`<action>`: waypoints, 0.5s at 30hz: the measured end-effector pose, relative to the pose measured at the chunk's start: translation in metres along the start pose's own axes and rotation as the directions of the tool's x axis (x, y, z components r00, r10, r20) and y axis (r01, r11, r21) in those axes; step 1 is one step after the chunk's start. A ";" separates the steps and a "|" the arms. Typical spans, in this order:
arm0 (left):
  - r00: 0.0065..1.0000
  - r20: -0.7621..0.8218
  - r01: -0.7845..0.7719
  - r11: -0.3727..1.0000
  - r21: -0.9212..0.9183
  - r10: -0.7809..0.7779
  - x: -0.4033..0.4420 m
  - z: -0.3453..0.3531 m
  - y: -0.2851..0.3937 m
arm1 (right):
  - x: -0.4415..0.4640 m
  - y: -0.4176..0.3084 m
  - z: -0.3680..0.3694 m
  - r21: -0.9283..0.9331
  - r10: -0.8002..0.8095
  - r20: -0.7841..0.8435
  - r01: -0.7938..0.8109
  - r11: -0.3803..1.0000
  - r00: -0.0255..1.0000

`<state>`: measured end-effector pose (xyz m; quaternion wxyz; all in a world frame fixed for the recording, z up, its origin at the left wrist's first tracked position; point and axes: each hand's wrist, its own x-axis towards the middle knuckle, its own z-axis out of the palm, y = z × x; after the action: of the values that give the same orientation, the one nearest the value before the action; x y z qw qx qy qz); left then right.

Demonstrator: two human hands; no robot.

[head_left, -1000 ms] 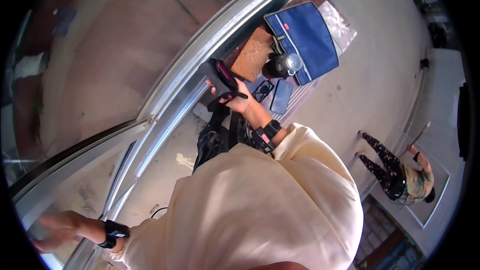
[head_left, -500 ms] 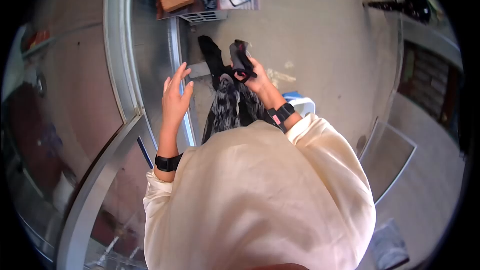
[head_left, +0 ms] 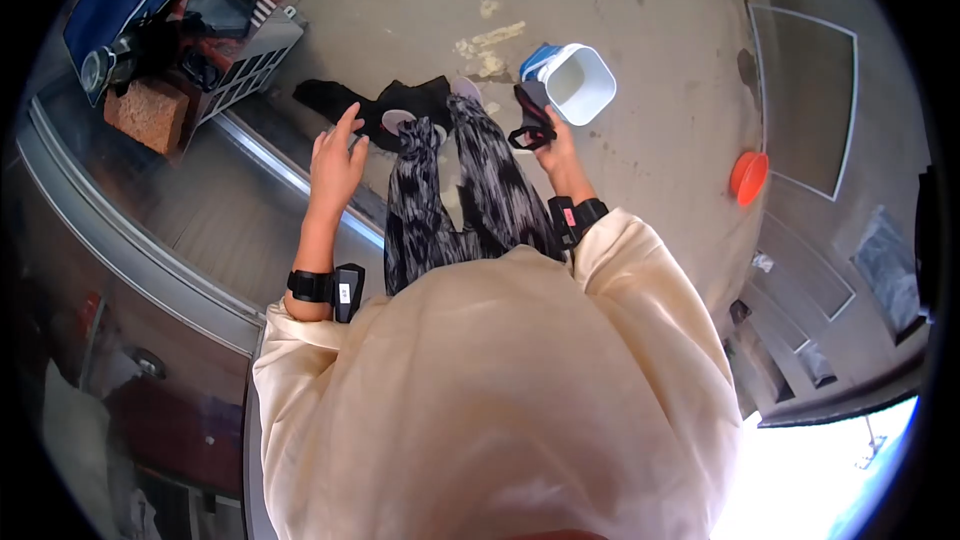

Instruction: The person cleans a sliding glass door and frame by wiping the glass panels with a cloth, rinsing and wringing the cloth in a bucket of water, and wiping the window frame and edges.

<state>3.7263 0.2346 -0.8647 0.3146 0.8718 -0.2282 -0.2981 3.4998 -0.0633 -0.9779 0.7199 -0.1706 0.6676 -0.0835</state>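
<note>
My right hand (head_left: pixel 555 145) is closed around a dark grey and black item with a strap (head_left: pixel 533 115), which looks like a cap or folded cloth; its exact kind is unclear. It hangs just left of a white and blue bucket (head_left: pixel 583 85) standing on the floor. My left hand (head_left: pixel 338 160) is raised with its fingers apart and holds nothing. Beneath it runs the metal sill, and dark cloth or footwear (head_left: pixel 400 100) lies on the floor near my feet.
At the upper left, a low stand (head_left: pixel 245 70) bears a blue bag (head_left: pixel 120 0), a dark bottle (head_left: pixel 110 65), a phone (head_left: pixel 220 15) and a brick (head_left: pixel 147 115). A glass door frame (head_left: pixel 130 260) borders my left. An orange basin (head_left: pixel 748 178) sits at the right.
My view has turned to the right, bringing the bucket and basin into sight. My left hand has come from the door glass to in front of me. My right hand still holds the dark item.
</note>
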 end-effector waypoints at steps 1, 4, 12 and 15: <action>1.000 0.018 -0.008 1.000 0.006 0.008 0.002 0.008 0.004 | 0.003 -0.010 -0.013 -0.021 -0.064 -0.036 0.064 0.998 0.997; 0.996 0.087 0.019 1.000 0.011 -0.020 0.010 0.031 -0.001 | 0.054 -0.030 -0.058 -0.099 -0.173 -0.092 0.164 0.981 0.981; 0.958 0.168 0.229 0.973 0.028 -0.231 0.010 0.154 0.004 | 0.168 -0.077 -0.132 -0.357 -0.223 -0.242 0.127 0.925 0.944; 0.967 0.192 0.169 0.985 0.011 -0.168 0.029 0.233 0.017 | 0.240 -0.087 -0.162 -0.514 -0.256 -0.245 0.099 0.852 0.935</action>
<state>3.5891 0.1097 -1.0096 0.2671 0.8544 -0.1815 -0.4071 3.3712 -0.2496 -1.1787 0.5298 -0.3954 0.7503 -0.0026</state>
